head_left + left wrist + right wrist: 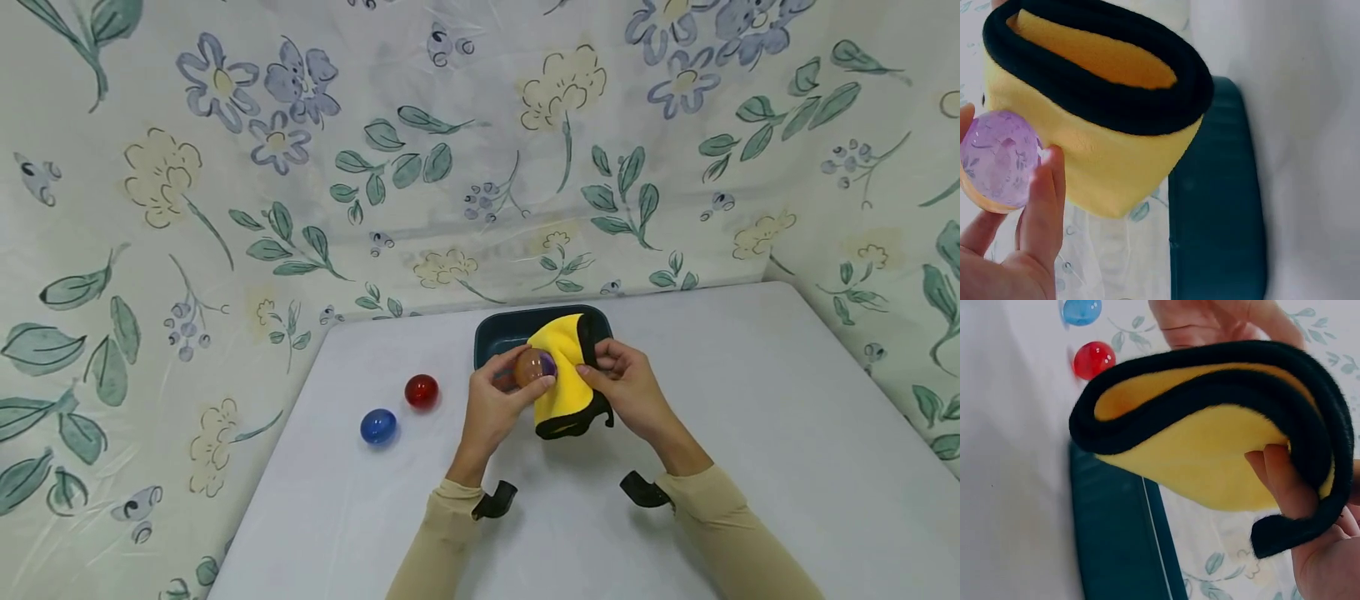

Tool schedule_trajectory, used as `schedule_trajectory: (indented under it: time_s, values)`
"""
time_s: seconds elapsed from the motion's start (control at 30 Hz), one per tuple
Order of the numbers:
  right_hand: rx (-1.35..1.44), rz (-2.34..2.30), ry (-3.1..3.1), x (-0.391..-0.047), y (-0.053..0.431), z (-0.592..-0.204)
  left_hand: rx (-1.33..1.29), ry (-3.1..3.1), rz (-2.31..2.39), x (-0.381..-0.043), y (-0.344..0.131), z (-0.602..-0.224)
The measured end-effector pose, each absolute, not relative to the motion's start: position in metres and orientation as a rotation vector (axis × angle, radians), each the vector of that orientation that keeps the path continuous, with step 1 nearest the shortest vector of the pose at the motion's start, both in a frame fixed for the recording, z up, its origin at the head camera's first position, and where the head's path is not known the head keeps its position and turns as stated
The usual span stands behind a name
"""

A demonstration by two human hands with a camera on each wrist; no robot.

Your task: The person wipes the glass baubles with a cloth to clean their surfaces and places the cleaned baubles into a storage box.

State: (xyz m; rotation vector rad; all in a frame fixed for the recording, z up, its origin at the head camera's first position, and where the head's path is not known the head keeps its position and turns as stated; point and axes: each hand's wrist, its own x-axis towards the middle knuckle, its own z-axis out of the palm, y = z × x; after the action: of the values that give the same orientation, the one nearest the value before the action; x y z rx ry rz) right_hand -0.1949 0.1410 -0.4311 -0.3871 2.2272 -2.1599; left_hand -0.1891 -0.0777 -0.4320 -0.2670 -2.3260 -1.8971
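Violet ball [534, 368]: glossy and see-through; brownish amber with a violet patch toward three o'clock in the head view, pale violet with an amber lower edge in the left wrist view; dark leaf-like marks visible on or through it; held up above the table [750, 400], at the nine-o'clock side of the cloth [558, 396].
Left hand [495, 402]: half closed — pinching the violet ball between thumb and bent fingers.
Right hand [633, 392]: nearly closed, pinching the cloth beside its black hem, at about three o'clock.
Cloth: yellow, soft-looking, bordered in thick black; folded over into a loose loop, with a short tail of hem near five o'clock.
Tray [498, 335]: dark teal, round-cornered; at twelve o'clock beyond the hands — partly hidden by the cloth.
Red ball [422, 392]: shiny, resting on the table; toward nine o'clock from the violet ball, well apart.
Blue ball [378, 427]: shiny, near the red ball, toward eight o'clock from it.
Table: white.
Sheet [465, 75]: floral, hanging at twelve o'clock.
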Motion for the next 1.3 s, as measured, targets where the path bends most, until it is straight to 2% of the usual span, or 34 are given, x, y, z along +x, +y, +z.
schedule_trajectory:
  time_s: [0.57, 0.93, 1.3]
  values:
    - [-0.508, -2.17, 2.428, -0.182, 0.133, -0.423, -0.208, -2.364, -1.915, -0.196, -0.081, -0.434]
    - [-0.519, -2.193, 2.469, -0.183, 0.141, -0.419, -0.37, -2.554, -1.794, -0.191, -0.073, -0.438]
    - [-0.476, -2.195, 2.406, -0.191, 0.141, -0.426, -0.393, -2.546, -1.833, -0.19, -0.074, -0.439]
